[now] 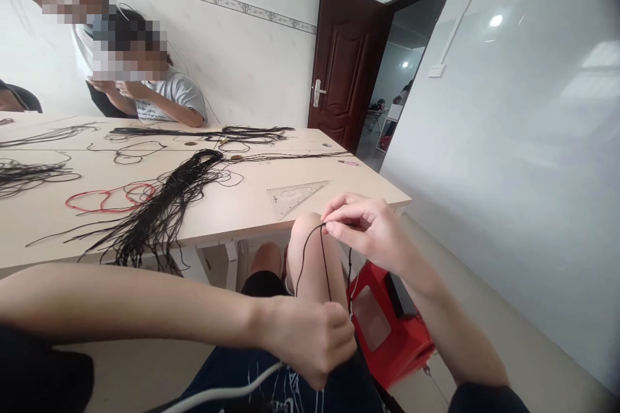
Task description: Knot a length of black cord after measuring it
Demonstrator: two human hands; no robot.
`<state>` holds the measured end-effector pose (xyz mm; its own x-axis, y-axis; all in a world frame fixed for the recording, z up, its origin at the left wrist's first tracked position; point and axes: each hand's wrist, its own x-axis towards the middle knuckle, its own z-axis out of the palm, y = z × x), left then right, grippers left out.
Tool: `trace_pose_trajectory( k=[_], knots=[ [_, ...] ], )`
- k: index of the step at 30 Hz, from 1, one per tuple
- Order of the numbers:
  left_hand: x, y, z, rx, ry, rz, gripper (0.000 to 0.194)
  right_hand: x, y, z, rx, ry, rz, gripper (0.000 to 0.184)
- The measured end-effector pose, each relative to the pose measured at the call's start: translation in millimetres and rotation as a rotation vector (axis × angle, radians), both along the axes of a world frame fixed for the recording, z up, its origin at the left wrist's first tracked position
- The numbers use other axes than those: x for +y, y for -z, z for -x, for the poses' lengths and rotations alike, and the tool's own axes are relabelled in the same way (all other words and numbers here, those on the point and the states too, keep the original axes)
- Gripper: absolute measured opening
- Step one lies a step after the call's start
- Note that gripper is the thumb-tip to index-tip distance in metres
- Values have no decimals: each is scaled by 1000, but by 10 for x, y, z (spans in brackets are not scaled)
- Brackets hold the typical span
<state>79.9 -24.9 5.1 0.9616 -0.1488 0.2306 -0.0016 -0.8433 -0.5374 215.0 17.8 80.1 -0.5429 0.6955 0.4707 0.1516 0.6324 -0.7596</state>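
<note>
Black cord [325, 261] | right hand [371, 232] pinches it at 1 o'clock, left hand [310, 342] closes on it | risk: weak pinch may let it slip

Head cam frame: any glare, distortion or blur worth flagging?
Head view: ceiling-light glare on the glossy white wall; wide-angle distortion bends the table; the top right corner darkens; mosaic blur covers the seated person's head; the right hand and the black cord it pinches look fairly sharp.
</note>
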Motion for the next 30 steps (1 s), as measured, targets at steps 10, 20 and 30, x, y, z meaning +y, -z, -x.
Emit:
trace_pose_trajectory(
  k=[10, 20, 30],
  knots=[
    [-147, -577, 52, -1063, -74, 864, 13, 40, 104, -29, -63, -103, -48, 11],
    [-51, -371, 244, -1600, -192, 1400, 15, 8, 97, -26, -89, -129, -92, 11],
    [-247, -273, 255, -483, -147, 353, 20, 58, 124, -25, -13, -116, -48, 12]
  ],
)
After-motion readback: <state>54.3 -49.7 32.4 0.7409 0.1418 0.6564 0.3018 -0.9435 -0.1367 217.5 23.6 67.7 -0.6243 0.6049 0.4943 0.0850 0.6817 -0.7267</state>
